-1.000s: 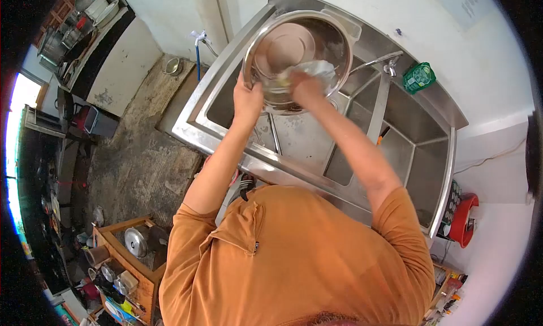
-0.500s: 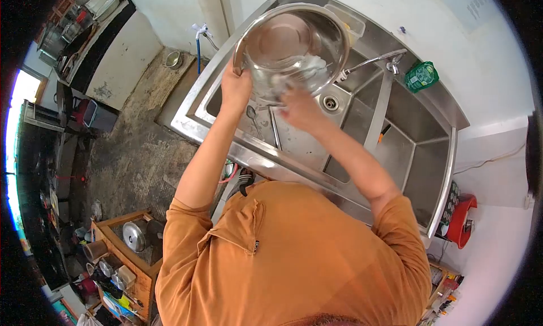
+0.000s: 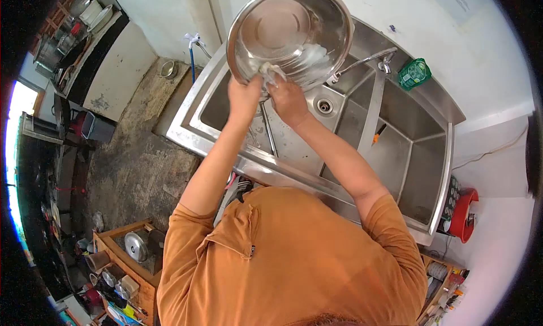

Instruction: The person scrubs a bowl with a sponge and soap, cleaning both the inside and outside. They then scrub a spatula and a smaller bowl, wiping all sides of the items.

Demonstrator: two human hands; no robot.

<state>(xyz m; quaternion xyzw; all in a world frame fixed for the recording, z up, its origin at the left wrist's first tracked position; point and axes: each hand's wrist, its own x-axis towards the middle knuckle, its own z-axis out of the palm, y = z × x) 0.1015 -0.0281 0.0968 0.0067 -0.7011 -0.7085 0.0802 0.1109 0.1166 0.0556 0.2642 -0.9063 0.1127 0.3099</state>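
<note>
A wide steel basin [image 3: 275, 23] is tilted up over the left sink bowl, its inside facing me and streaked with white suds [image 3: 310, 59]. At its near left rim, my left hand [image 3: 244, 99] has its fingers closed on the edge. Close beside it, my right hand [image 3: 288, 102] presses a crumpled, soapy whitish scrubber [image 3: 274, 72] against the basin's lower inner wall. Below the basin, a long metal utensil [image 3: 268, 131] lies in the sink bowl, partly hidden by the basin and hands.
The steel sink [image 3: 427, 173] has a second bowl to the right, holding an orange-and-black item [image 3: 379, 134]. A faucet [image 3: 370, 58] reaches over the divider beside the basin. Behind stands a green pouch [image 3: 414, 74]. A drain [image 3: 324, 106] lies right of my hands.
The basin has moved up and tilted more toward me. My right hand, blurred before over the suds, has moved left and up to the near rim, close to my left hand.
</note>
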